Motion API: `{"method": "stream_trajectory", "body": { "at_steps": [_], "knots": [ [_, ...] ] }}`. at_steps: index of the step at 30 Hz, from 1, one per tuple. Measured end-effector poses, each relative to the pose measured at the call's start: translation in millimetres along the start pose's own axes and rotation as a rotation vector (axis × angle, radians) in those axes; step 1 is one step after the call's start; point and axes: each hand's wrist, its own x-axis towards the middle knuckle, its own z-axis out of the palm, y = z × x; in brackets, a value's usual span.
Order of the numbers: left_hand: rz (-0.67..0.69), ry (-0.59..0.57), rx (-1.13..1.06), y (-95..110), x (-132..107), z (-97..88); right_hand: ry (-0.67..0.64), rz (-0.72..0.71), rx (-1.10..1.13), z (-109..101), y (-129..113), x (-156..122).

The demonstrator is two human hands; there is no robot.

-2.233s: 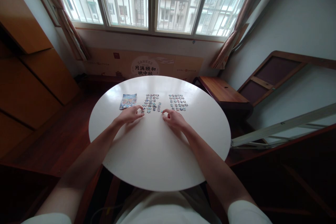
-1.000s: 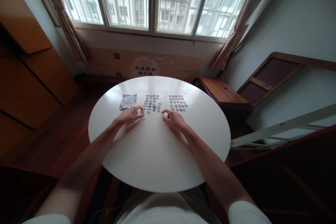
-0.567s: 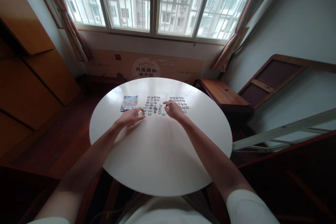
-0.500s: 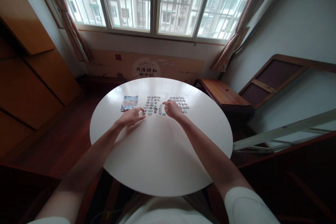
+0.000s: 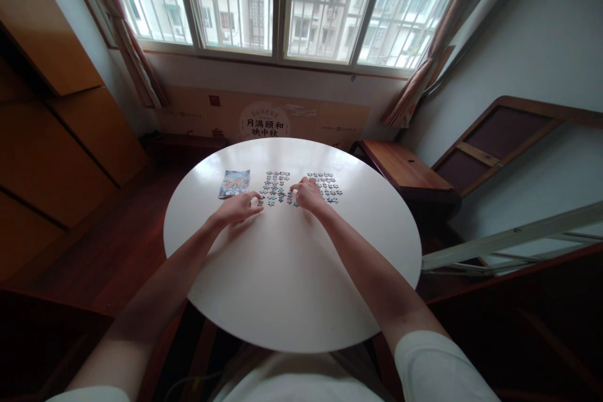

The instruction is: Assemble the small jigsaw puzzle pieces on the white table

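Note:
Many small jigsaw pieces (image 5: 273, 190) lie in loose rows on a white round table (image 5: 292, 276), with another group of pieces (image 5: 330, 183) to the right. My left hand (image 5: 239, 206) rests at the near left edge of the first group, its thumb and index finger apart around a piece at the border without visibly gripping it. Between the two groups, my right hand (image 5: 308, 193) is bent down with fingertips pinched at the pieces. What is between those fingertips is mostly covered by the fingers. A picture sheet (image 5: 235, 182) in blue and orange lies beyond my left hand.
A low wooden cabinet (image 5: 407, 166) stands beyond the table's right edge. Under the barred window (image 5: 245, 6), a printed banner (image 5: 188, 107) runs along the wall. Orange cupboards (image 5: 85, 144) line the left side. A leaning metal frame (image 5: 509, 239) is at the right.
My right hand has dropped slightly toward the near pieces, its fingertips closing in. My left hand stays at the same place by the pieces. The whole view has shifted slightly.

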Motion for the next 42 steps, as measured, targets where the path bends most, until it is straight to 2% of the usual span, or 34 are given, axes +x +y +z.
{"method": "stream_trajectory", "body": {
  "at_steps": [4,10,20,26,29,42],
  "knots": [
    [-0.01,-0.005,0.004,0,0,-0.9,-0.023,0.008,0.014,1,1,3],
    [0.009,-0.009,0.023,-3,1,0.2,0.171,0.075,0.095,-3,1,1],
    [0.001,-0.002,0.01,-1,-2,-0.9,0.019,0.039,0.079,3,3,7],
    [0.0,-0.005,-0.004,2,-4,-2.4,0.126,0.125,0.139,4,5,13],
    [-0.002,-0.011,-0.006,2,-3,-1.9,0.109,0.182,0.118,3,1,16],
    [-0.006,-0.009,0.02,6,-5,-2.9,0.099,0.231,0.074,2,-1,23]
  ]
}}
